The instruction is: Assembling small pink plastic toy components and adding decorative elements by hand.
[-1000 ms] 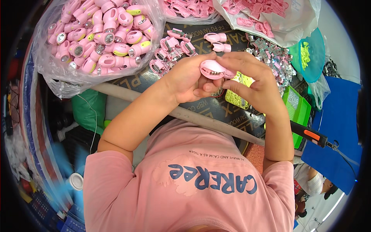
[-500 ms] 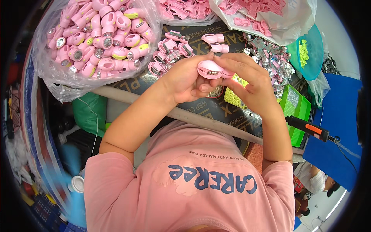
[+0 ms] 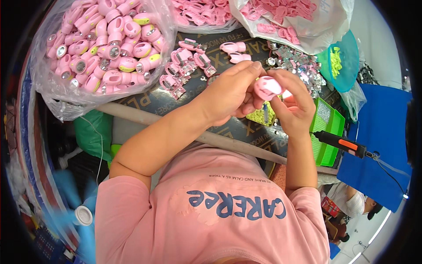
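Note:
Both my hands meet over the dark table (image 3: 154,103) around one small pink plastic shell piece (image 3: 267,87). My left hand (image 3: 231,92) grips it from the left with fingers curled. My right hand (image 3: 294,103) holds it from the right, thumb and fingers wrapped about it. Just beyond my hands lie several loose pink shell halves with metal parts (image 3: 184,66). A pile of small silver metal pieces (image 3: 292,61) lies to the right of those.
A clear bag of finished pink and yellow round lamps (image 3: 105,48) fills the far left. Two bags of flat pink parts (image 3: 285,13) sit at the back. A teal bowl (image 3: 345,59), a green tray (image 3: 327,127) and a black-and-orange electric screwdriver (image 3: 343,143) are at right.
My hands have stayed together on the pink piece and turned it a little; the view has shifted slightly.

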{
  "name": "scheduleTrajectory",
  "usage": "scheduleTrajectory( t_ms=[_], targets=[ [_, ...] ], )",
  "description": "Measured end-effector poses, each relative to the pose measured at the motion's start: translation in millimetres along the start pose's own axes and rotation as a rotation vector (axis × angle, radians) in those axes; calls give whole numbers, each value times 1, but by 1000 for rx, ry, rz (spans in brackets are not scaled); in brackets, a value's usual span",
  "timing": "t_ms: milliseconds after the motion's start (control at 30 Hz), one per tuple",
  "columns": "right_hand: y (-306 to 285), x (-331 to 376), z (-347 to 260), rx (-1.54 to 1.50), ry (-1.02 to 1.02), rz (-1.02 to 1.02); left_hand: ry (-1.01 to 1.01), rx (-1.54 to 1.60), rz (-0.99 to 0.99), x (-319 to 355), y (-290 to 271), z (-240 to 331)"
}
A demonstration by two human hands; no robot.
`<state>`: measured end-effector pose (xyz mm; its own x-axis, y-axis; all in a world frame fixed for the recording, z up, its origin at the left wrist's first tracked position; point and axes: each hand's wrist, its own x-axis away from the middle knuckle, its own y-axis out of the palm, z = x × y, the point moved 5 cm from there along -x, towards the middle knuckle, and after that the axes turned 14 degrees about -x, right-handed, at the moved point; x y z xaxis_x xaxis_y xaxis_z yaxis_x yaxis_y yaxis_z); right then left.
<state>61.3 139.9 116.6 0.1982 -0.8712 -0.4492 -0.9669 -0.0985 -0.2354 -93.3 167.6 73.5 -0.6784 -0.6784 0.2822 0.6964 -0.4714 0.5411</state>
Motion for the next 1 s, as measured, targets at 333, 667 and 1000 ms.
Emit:
scheduleTrajectory(
  t_ms=[333,667,1000],
  targets=[
    [-66,29,2,-421,71,185,796,-1183,208,-12,31,12],
    [-83,38,-2,-691,24,214,864,-1880,43,-25,40,-43],
    [-85,44,-4,-850,35,279,827,-1883,19,-26,41,-47]
  ],
)
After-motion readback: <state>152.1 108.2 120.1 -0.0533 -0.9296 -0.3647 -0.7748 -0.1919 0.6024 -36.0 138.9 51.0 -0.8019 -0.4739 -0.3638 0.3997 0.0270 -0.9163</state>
